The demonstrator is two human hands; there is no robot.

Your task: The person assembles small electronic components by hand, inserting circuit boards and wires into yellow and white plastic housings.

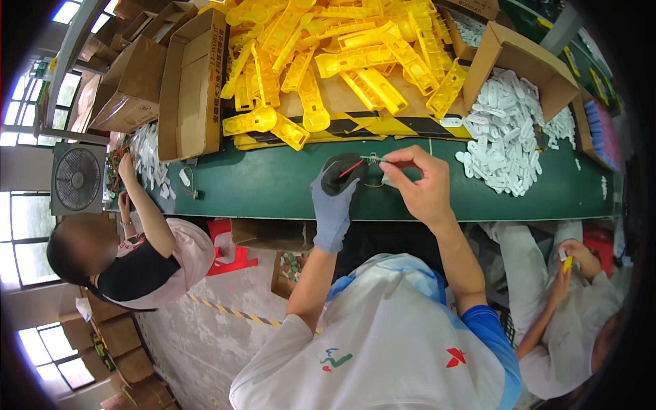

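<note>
My left hand (333, 198), in a grey glove with a black palm and fingers, is closed around a small circuit board with wires (372, 158) above the near edge of the green table. A red wire (351, 168) lies across the black glove fingers. My bare right hand (425, 186) pinches the right end of the same board with thumb and fingertips. Under those fingertips shows a small pale piece (387, 180), and a thin wire loops below the board. Finer details of the board are too small to make out.
Yellow plastic housings (314, 61) pile up on cardboard beyond my hands. White plastic covers (502, 130) spill from a tipped carton (523, 65) at right. A wired part (195, 193) lies left on the green table (260, 178). Co-workers sit at both sides; a fan (76, 178) stands far left.
</note>
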